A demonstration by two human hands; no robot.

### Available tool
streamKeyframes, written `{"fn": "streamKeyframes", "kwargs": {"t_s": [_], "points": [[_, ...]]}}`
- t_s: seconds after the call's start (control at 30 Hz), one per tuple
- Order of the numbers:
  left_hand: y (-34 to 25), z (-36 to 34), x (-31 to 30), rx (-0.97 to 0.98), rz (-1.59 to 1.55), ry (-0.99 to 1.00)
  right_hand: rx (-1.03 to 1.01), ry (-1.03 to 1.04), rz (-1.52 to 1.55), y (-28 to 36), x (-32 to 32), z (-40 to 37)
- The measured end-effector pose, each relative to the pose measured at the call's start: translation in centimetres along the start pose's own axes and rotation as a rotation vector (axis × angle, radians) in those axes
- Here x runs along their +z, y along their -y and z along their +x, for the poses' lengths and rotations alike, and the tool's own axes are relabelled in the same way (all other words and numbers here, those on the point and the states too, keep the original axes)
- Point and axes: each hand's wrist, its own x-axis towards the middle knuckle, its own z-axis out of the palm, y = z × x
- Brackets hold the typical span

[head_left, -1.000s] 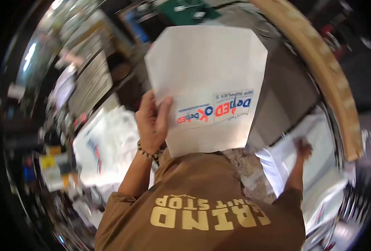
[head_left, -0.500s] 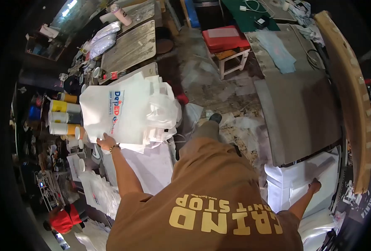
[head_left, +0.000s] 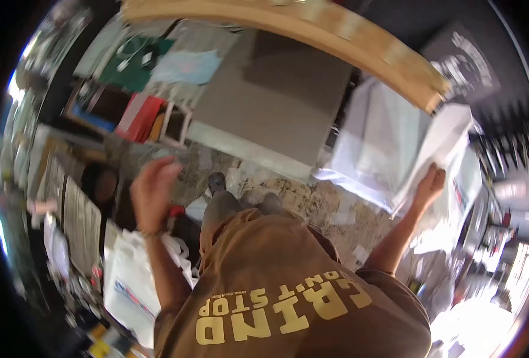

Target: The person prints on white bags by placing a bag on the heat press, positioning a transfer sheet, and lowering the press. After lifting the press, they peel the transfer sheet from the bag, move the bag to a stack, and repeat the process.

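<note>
My right hand (head_left: 431,186) is closed around the edge of a white fabric bag (head_left: 440,140), which is lifted at a slant beside a pile of white bags (head_left: 375,137). In mid-air on the left, my left hand (head_left: 152,194) is blurred by motion, with its fingers loosely apart and nothing visible in them. Below that hand lies a stack of white printed bags (head_left: 127,280) with blue lettering, partly hidden by my left forearm.
A grey board (head_left: 270,95) lies ahead, with a long tan padded beam (head_left: 312,27) behind it. A red case (head_left: 139,116) rests on a small stool (head_left: 175,122). Scraps litter the worn floor (head_left: 276,173). A green mat (head_left: 133,62) is at the far left.
My view has swung to the right. The left hand has left the printed stack and is raised. The right hand, earlier over the white pile, now holds a bag lifted from it.
</note>
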Motion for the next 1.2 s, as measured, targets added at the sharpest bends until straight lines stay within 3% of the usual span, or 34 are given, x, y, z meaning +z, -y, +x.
{"fn": "streamKeyframes", "kwargs": {"t_s": [0.03, 0.07, 0.1, 0.13, 0.23, 0.27, 0.33, 0.43, 0.47, 0.5, 0.57, 0.6, 0.63, 0.67, 0.7, 0.73, 0.77, 0.8, 0.83, 0.87, 0.93, 0.97, 1.07, 1.1, 1.17, 1.2], "points": [[-3.1, 2.2, 5.5, 0.078, -0.109, 0.329, -0.039, -0.014, 0.052, 3.3, -1.5, -2.1], [-6.0, 3.6, 10.3, 0.321, -0.207, 0.681, -0.081, -0.014, 0.012, 5.3, -2.4, -4.0], [-8.4, 3.5, 15.1, 0.480, -0.247, 0.842, -0.119, -0.008, -0.026, 7.4, -3.1, -6.0], [-12.0, 2.6, 18.2, 0.484, -0.121, 1.068, -0.073, -0.002, 0.027, 10.2, -3.2, -8.4], [-16.4, -0.6, 26.2, 0.655, -0.119, 1.236, -0.057, 0.012, -0.023, 16.4, -2.0, -14.9], [-17.8, -1.7, 27.3, 0.560, -0.056, 1.177, -0.088, -0.033, -0.035, 17.6, -1.3, -17.0], [-16.9, -2.9, 29.0, 0.734, 0.067, 1.089, -0.067, 0.000, -0.055, 18.3, -0.8, -21.3], [-13.3, -4.2, 28.5, 0.806, 0.135, 1.196, 0.124, 0.140, 0.146, 19.4, -2.6, -23.9], [-11.9, -4.2, 27.6, 0.794, 0.043, 1.224, 0.159, 0.140, 0.045, 19.0, -3.2, -24.7], [-10.4, -4.1, 26.7, 0.776, -0.047, 1.251, 0.048, 0.087, 0.006, 18.3, -3.8, -25.3], [-7.8, -2.4, 24.8, 0.583, -0.333, 1.256, 0.366, -0.231, 0.222, 12.1, -2.9, -28.3], [-6.5, -0.7, 23.9, 0.674, -0.439, 1.062, 0.379, -0.242, 0.207, 10.3, -3.0, -29.0], [-4.5, 1.9, 23.7, 0.448, -0.235, 1.197, 0.654, -0.048, 0.366, 8.5, -3.1, -29.4], [-6.1, 6.0, 19.6, 0.170, -0.385, 1.280, 0.923, 0.147, 0.529, 7.2, -3.0, -29.5], [-3.5, 9.2, 19.8, 0.095, -0.464, 1.196, 1.185, 0.345, 0.695, 6.5, -2.8, -29.8], [-1.3, 13.5, 19.5, 0.062, -0.453, 1.199, 1.116, 0.555, 0.718, 6.3, -2.2, -29.8], [1.6, 17.1, 20.1, 0.048, -0.364, 1.073, 1.042, 0.769, 0.730, 6.3, -1.8, -29.7], [3.3, 19.7, 20.1, 0.066, -0.305, 0.911, 0.941, 0.951, 0.983, 7.2, -1.2, -29.2], [5.5, 22.8, 20.8, 0.212, -0.226, 0.787, 0.808, 1.129, 1.237, 8.8, 0.1, -28.1], [6.0, 24.5, 20.5, 0.158, -0.199, 0.747, 0.811, 1.134, 1.235, 11.7, 1.0, -27.2], [6.7, 26.5, 20.2, 0.249, -0.223, 0.618, 0.822, 1.059, 1.350, 17.3, 3.0, -25.4], [7.3, 27.4, 20.4, 0.296, -0.167, 0.576, 0.822, 1.066, 1.345, 17.4, 4.0, -25.6], [7.6, 28.1, 20.7, 0.203, -0.201, 0.553, 1.022, 0.766, 1.474, 16.1, 7.2, -27.7], [8.2, 28.6, 21.4, 0.203, -0.206, 0.544, 1.016, 0.776, 1.472, 16.0, 7.4, -28.4], [10.2, 29.5, 23.0, 0.278, -0.121, 0.418, 0.897, 0.790, 1.158, 16.4, 7.4, -29.7], [9.6, 29.3, 22.5, 0.275, -0.122, 0.409, 0.909, 0.809, 1.172, 18.8, 6.3, -28.8]]}}
